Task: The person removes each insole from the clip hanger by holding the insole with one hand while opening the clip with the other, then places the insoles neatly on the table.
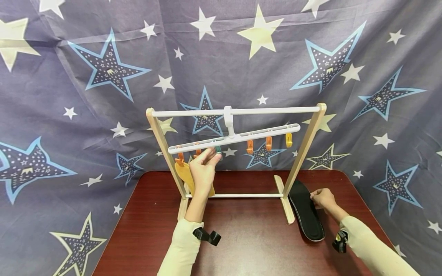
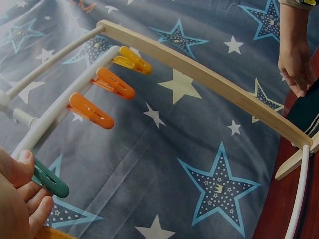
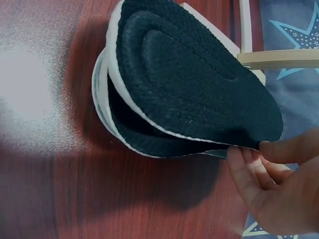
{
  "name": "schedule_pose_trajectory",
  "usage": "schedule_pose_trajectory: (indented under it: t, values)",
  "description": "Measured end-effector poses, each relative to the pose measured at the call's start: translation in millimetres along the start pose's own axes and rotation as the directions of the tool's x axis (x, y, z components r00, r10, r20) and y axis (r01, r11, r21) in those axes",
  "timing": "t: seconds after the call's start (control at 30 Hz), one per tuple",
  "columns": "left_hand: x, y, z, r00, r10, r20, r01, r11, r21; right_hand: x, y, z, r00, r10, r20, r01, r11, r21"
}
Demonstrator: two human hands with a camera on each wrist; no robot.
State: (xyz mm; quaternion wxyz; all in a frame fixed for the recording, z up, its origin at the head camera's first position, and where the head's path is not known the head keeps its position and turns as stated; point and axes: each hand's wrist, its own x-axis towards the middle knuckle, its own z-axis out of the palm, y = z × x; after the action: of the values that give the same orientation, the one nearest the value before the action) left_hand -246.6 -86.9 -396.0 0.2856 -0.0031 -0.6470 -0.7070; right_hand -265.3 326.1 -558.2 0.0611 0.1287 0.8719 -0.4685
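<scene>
My left hand (image 1: 203, 174) pinches a green clip (image 2: 54, 182) under the middle of a white hanger bar (image 1: 203, 145), thumb on top and fingers beneath. Beside that wrist, a yellow insole-shaped piece (image 1: 184, 173) hangs from an orange clip (image 1: 180, 158) at the bar's left end, partly hidden by the hand. On the right, my right hand (image 1: 323, 199) pinches the edge of a black insole (image 3: 194, 84) between thumb and fingers. The right wrist view shows it tilted up over a second black insole (image 3: 144, 142) with a pale rim.
A wooden rack (image 1: 307, 153) with a white top rail (image 1: 272, 111) carries the hanger, which tilts down to the left. Two orange clips (image 1: 269, 143) and a yellow clip (image 1: 289, 140) hang on its right half. Below is a reddish-brown table (image 1: 248, 237); behind, a star-patterned cloth (image 1: 228, 73).
</scene>
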Motion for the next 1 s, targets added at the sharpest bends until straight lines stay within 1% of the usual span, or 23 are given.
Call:
schedule_pose_trajectory:
  t: [0.23, 0.4, 0.67, 0.77, 0.9, 1.0]
  values:
    - [-0.4, -0.1, 1.1, 1.000, 0.001, -0.003, -0.001, 1.000, -0.007, 0.3, 1.5, 2.0, 1.000, -0.006, -0.007, 0.006, 1.000, 0.018]
    - [-0.6, 0.3, 1.9, 1.000, -0.001, -0.002, 0.001, 1.000, -0.009, 1.6, 3.4, 3.2, 1.000, 0.001, -0.021, 0.000, 1.000, 0.002]
    - [0.1, -0.5, 2.3, 1.000, 0.003, -0.006, -0.003, 1.000, -0.004, 2.3, 3.7, 3.4, 0.999, -0.006, -0.041, 0.005, 0.999, -0.044]
    - [0.6, -1.3, 2.6, 1.000, 0.001, -0.007, -0.001, 1.000, -0.004, 0.9, 2.0, 3.4, 0.999, -0.026, -0.045, 0.022, 0.997, -0.076]
    - [0.3, -1.0, 2.9, 1.000, 0.003, -0.008, -0.003, 1.000, -0.001, 0.5, 1.3, 3.1, 0.998, -0.048, -0.043, 0.042, 0.992, -0.120]
    - [0.0, -1.0, 3.1, 1.000, 0.009, -0.007, -0.009, 1.000, 0.002, 1.1, 0.5, 2.6, 0.998, -0.047, -0.032, 0.043, 0.990, -0.133]
